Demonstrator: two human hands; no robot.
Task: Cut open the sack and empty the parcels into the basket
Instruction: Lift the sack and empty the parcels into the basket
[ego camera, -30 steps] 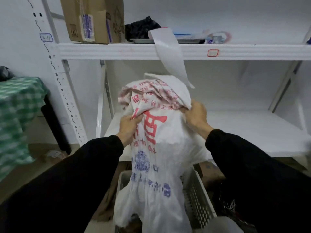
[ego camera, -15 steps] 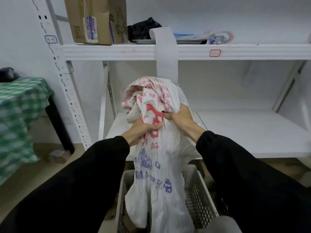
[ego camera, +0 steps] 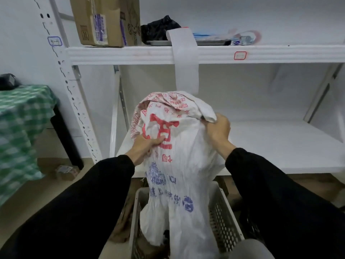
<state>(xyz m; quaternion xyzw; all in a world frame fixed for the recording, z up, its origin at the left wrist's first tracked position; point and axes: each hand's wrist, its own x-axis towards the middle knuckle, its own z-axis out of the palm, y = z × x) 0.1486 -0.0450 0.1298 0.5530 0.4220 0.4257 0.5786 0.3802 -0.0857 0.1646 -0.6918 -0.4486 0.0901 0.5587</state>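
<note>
Head view: a white woven-plastic sack (ego camera: 179, 165), printed with red characters high up and blue ones lower down, hangs upright in front of the person. Its lower end drops inside a pale grey perforated plastic basket (ego camera: 222, 206) that stands on the floor before a white metal shelf (ego camera: 280, 146). The left hand (ego camera: 147, 146) grips the sack's front by the large red character, with its fingers (ego camera: 158, 142) curled into the cloth. The right hand (ego camera: 217, 129) holds a bunched fold at the upper right corner, its fingers closed round it. The top of the sack is crumpled and folded over; the body falls in long, fine creases.

The weave looks thin, limp and a little slick, so it probably slides through a loose grip. It hangs slack rather than bulging, which suggests little weight inside. The bunched top corners seem the best hold, since gathered cloth gives the fingers something to lock on. What lies in the basket beneath is too dark to make out.

A brown cardboard box (ego camera: 100, 19) and a crumpled black bag (ego camera: 158, 28) sit on the upper shelf, and a white paper strip (ego camera: 184, 58) hangs over its edge. A green checked cloth (ego camera: 20, 128) covers a surface at the left.
</note>
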